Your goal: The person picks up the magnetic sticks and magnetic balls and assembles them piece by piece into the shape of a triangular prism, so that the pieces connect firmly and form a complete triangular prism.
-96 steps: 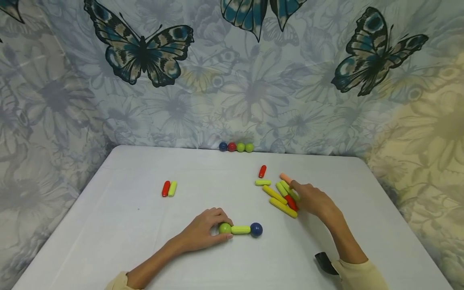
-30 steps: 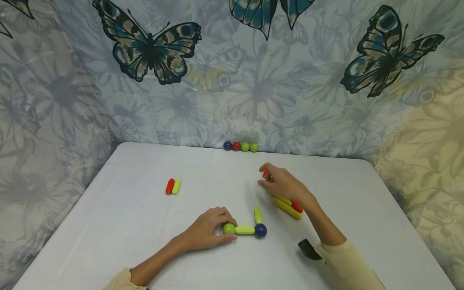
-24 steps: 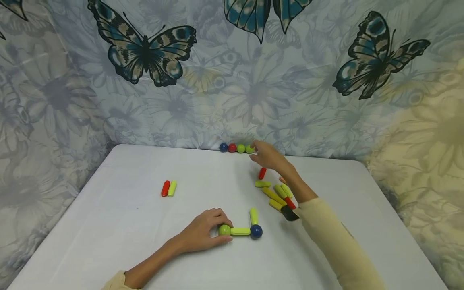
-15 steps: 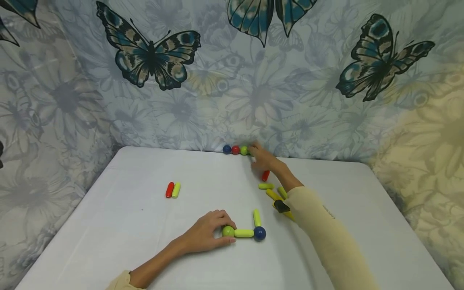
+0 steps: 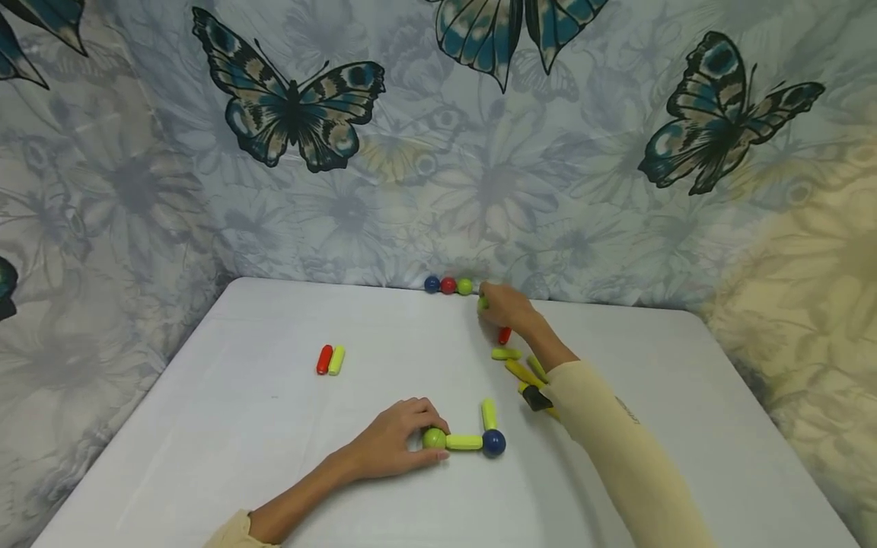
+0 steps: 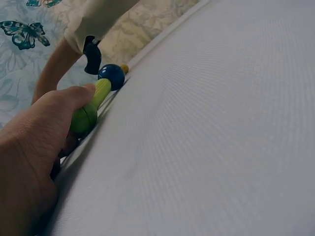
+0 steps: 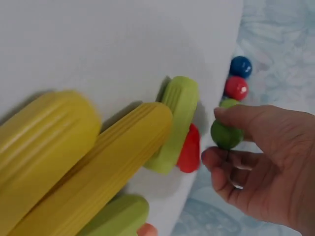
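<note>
My left hand (image 5: 393, 440) holds a green ball (image 5: 435, 439) between thumb and fingers, low on the white table. From that ball a light green rod (image 5: 464, 442) runs right to a dark blue ball (image 5: 494, 443), and a second light green rod (image 5: 489, 413) points away from the blue ball. At the table's far edge my right hand (image 5: 508, 308) pinches another green ball (image 7: 227, 134); the right wrist view has it between thumb and fingers. Just left of that hand sit a blue ball (image 5: 432, 284), a red ball (image 5: 448, 285) and a green ball (image 5: 464, 286) in a row.
Below the right hand lie a red rod (image 5: 505, 336), a light green rod (image 5: 506, 354) and yellow rods (image 7: 113, 162), partly hidden by the sleeve and a black strap (image 5: 537, 398). A red rod (image 5: 324, 360) and light green rod (image 5: 336, 360) lie together at left on the white table (image 5: 260, 426).
A light green rod has joined the blue ball. My right hand has gone from the rod pile to the ball row and drawn off the rightmost green ball. The left hand keeps its hold.
</note>
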Motion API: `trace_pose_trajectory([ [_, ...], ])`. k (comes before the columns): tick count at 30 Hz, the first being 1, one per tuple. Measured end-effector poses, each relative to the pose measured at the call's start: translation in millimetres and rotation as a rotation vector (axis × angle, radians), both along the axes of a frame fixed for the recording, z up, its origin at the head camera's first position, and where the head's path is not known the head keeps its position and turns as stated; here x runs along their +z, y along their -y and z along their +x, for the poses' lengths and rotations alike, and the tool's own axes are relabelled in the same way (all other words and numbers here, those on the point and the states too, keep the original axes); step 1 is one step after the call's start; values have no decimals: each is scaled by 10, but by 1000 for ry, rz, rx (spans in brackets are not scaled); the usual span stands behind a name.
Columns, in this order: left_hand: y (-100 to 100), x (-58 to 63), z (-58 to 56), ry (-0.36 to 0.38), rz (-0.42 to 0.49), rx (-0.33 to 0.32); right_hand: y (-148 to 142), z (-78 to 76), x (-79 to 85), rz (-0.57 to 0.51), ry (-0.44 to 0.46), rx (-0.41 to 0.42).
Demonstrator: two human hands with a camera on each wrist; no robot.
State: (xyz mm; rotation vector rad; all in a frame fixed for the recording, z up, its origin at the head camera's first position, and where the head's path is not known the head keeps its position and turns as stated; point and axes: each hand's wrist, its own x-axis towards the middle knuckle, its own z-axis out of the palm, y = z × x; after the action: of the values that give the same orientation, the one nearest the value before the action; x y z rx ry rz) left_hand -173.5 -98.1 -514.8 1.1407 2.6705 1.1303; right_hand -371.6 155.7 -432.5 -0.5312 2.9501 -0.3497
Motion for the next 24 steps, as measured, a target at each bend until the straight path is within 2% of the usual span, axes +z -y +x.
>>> trace_pose_trajectory([
  [4, 2, -10, -2, -5, 11, 5, -28, 293, 122, -23, -12, 24],
  [8, -24, 0, -3, 18, -4, -4, -100, 748, 215, -93, 75, 90],
  [11, -31, 12, -10, 23, -12, 4, -101, 1064, 199, -120, 121, 134],
  [13, -32, 16, -17, 26, -6, 11, -62, 1213, 149, -134, 136, 130],
  [16, -37, 8, -23, 25, -2, 17, 20, 1362, 51, -144, 143, 56],
  [19, -42, 8, -24, 14, -6, 16, 77, 1441, -12, -145, 163, -21],
  [24, -23, -9, -19, 3, -22, 21, 98, 1462, -27, -175, 204, -28],
])
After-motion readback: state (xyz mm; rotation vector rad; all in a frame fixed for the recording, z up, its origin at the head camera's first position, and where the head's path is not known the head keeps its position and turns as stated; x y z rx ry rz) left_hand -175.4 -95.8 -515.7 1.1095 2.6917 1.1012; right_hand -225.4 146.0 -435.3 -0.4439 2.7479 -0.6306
